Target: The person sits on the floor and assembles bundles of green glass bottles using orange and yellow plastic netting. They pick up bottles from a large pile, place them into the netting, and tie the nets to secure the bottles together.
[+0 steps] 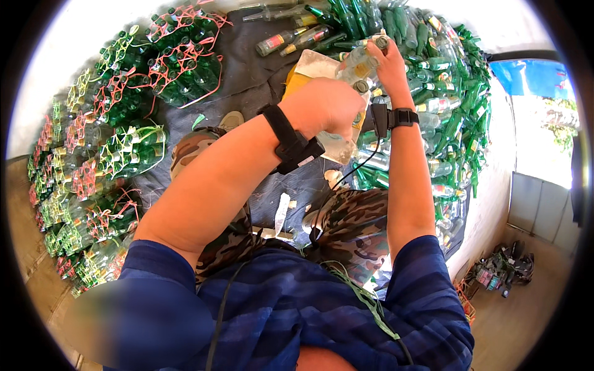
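Clear bottles [351,63]: close together between the two hands, at the upper end of the cardboard [314,63], mouths toward the wearer.
Right hand [390,67]: thumb and fingers pinching one clear bottle near its mouth.
Left hand [334,110]: fingers curled in, back of the hand upward, over the cardboard and just below the clear bottles; cannot tell whether it holds anything.
Wrists: a black strap [286,137] on the left, another [405,117] on the right.
Loose pile [461,123]: green and clear bottles lying heaped to the right and beyond the hands.
Tied bundles [185,77]: mostly green bottles standing in rows at the left, laced around the necks with pink or yellow-green string.
Dark sheet [250,74]: spread on the floor between the tied bundles and the loose pile.
White scrap [281,211]: on the sheet between the camouflage-clad legs [362,213].
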### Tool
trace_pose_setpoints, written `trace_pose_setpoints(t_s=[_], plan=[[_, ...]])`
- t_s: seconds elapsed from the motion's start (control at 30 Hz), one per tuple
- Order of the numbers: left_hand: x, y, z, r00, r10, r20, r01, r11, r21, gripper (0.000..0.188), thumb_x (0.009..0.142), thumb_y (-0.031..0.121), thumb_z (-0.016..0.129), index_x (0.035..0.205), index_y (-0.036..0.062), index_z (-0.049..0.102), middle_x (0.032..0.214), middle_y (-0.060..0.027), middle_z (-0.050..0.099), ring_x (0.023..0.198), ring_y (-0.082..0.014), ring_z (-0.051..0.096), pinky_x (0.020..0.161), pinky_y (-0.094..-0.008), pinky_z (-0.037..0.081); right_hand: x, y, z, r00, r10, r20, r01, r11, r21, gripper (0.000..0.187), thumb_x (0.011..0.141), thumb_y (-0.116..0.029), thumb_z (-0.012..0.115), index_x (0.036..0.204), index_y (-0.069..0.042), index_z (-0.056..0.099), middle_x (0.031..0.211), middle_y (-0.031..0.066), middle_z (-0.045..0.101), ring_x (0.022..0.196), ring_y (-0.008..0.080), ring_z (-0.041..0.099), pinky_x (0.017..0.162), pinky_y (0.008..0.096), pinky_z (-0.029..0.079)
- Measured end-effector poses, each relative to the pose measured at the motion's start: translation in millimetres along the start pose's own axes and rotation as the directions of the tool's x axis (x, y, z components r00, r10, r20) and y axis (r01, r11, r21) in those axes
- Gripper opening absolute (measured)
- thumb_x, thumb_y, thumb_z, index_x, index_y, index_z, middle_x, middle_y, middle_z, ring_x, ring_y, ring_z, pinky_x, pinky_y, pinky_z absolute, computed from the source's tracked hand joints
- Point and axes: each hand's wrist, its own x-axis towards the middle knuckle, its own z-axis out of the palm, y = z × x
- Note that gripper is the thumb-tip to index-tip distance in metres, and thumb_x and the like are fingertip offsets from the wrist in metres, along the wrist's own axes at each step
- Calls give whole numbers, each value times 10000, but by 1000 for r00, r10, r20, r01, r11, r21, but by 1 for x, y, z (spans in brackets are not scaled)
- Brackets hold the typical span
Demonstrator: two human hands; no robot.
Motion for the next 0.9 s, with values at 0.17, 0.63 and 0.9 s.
trace_pose_setpoints(t_s=[0.17,0.63,0.9], plan=[[11,3,20,992,61,-111,-50,994,100,329,839,332,775,1052,82,750,961,-176,758,936,-404,728,816,-523,572,-2,-3,1,998,47,-28,-49,995,-82,425,985,-404,745,1190,-41,663,1016,135,751,941,269,715,866,392,540],[2,-9,16,987,133,-89,-133,991,7,321,843,262,763,1098,70,728,1007,-192,753,993,-409,713,848,-510,561,-15,-18,-1,998,2,-67,-13,988,-152,531,994,-440,704,1263,4,594,1066,256,722,1008,446,687,880,485,536],[-3,-11,3,992,123,-29,-125,990,-64,384,840,154,738,1220,96,717,1077,-194,753,1030,-401,708,885,-476,560,-15,-26,-4,995,83,-47,-90,979,-183,599,988,-484,717,1333,-8,603,1152,234,722,1067,404,685,930,460,530]])
